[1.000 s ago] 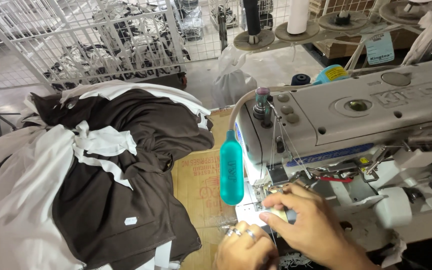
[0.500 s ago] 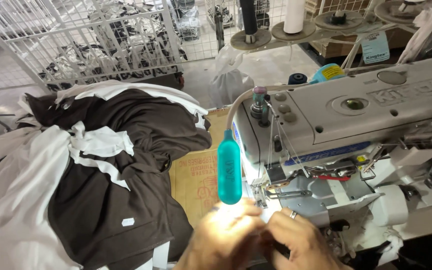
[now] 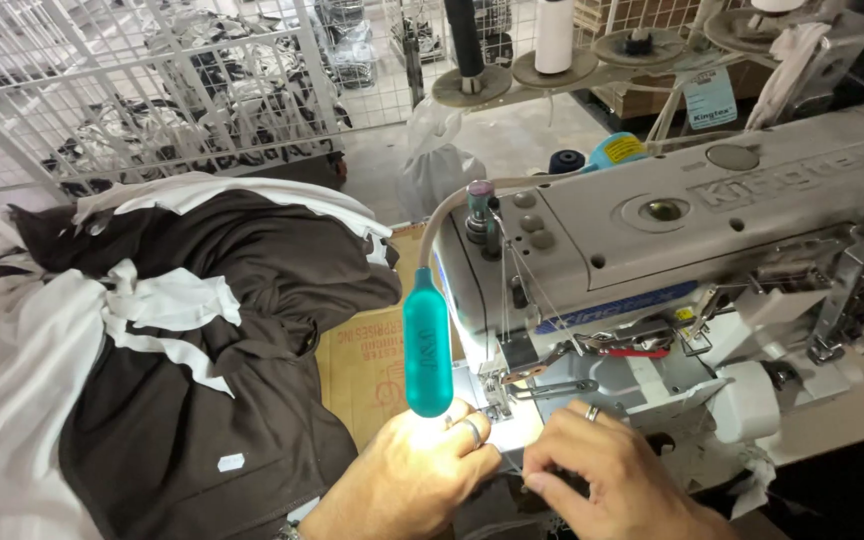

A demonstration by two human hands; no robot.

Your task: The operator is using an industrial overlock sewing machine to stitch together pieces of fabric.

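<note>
Both hands work under the needle area of a grey industrial sewing machine [image 3: 712, 220]. My left hand [image 3: 407, 480] lies lit beneath a teal gooseneck lamp [image 3: 427, 340], fingers curled near the presser foot [image 3: 497, 395]; a ring shows on it. Just right of it, my right hand [image 3: 602, 485], also ringed, has its fingertips pinched together at the dark fabric [image 3: 497, 505] in front of the needle. Thin threads run down the machine's face. What the fingers hold is too small to tell.
A heap of dark brown and white garments [image 3: 182, 350] covers the table at left, over a cardboard sheet [image 3: 372, 360]. Thread cones [image 3: 552, 35] stand on a rack behind the machine. White wire cages [image 3: 152, 90] with more cloth stand beyond.
The view has shifted slightly. My left hand moved up under the lamp toward the presser foot, and my right hand dropped lower and to the right of it.
</note>
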